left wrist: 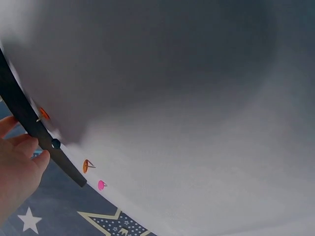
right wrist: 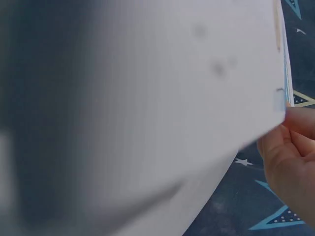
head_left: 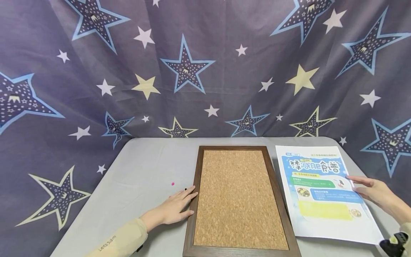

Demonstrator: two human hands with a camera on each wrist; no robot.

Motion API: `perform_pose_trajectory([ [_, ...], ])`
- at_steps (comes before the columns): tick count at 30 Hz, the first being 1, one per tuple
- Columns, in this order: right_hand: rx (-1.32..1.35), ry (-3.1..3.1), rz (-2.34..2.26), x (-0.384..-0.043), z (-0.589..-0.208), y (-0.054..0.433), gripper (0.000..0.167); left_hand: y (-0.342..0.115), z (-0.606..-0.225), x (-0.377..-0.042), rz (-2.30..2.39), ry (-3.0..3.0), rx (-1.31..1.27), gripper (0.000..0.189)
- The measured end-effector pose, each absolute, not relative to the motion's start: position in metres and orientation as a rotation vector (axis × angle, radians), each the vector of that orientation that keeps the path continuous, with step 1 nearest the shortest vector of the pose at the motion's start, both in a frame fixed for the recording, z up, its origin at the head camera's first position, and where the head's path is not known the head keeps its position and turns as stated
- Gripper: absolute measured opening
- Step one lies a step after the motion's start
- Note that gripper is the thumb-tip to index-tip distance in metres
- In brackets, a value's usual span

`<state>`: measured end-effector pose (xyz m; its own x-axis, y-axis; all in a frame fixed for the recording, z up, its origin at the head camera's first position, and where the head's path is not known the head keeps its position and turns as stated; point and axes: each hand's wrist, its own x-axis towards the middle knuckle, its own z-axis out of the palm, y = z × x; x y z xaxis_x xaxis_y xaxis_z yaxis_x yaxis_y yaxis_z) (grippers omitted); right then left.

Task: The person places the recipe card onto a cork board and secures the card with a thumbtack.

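A cork board [head_left: 240, 200] with a dark brown wooden frame lies on the table in the head view. Against the left side of that frame rest the extended fingertips of my left hand [head_left: 176, 207]. At the right of the board, my right hand [head_left: 379, 194] pinches the right edge of a printed paper poster [head_left: 324, 200] with blue, green and yellow blocks. The right wrist view has the hand [right wrist: 290, 152] at the edge of the sheet, its blank side filling much of the picture. In the left wrist view, the dark frame [left wrist: 37, 123] runs beside the fingers.
A pink thumbtack [head_left: 172, 184] lies left of the board. In the left wrist view, orange thumbtacks [left wrist: 86, 166] and a dark one [left wrist: 55, 143] are near the frame. Behind the grey-covered table [head_left: 154, 157] hangs a star-patterned curtain [head_left: 224, 96].
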<state>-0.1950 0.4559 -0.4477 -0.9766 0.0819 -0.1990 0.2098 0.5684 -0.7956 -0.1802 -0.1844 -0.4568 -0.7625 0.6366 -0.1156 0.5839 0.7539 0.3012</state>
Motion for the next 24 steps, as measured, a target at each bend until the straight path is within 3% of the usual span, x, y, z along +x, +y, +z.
perform_pose_trajectory([
  [3,0.259,2.638,-1.403,-0.202,-0.453,0.462,0.056,-0.184,-0.457,-0.18,0.371,2.746,0.957,0.06],
  [15,0.217,2.626,-1.528,-0.232,-0.494,0.501,0.056,-0.184,-0.458,-0.181,0.363,2.747,0.946,0.06],
  [21,0.177,2.504,-1.625,-0.225,-0.475,0.489,0.06,-0.183,-0.458,-0.18,0.36,2.746,0.946,0.06],
  [24,0.136,2.445,-1.639,-0.218,-0.46,0.473,0.051,-0.183,-0.458,-0.18,0.367,2.747,0.94,0.059],
])
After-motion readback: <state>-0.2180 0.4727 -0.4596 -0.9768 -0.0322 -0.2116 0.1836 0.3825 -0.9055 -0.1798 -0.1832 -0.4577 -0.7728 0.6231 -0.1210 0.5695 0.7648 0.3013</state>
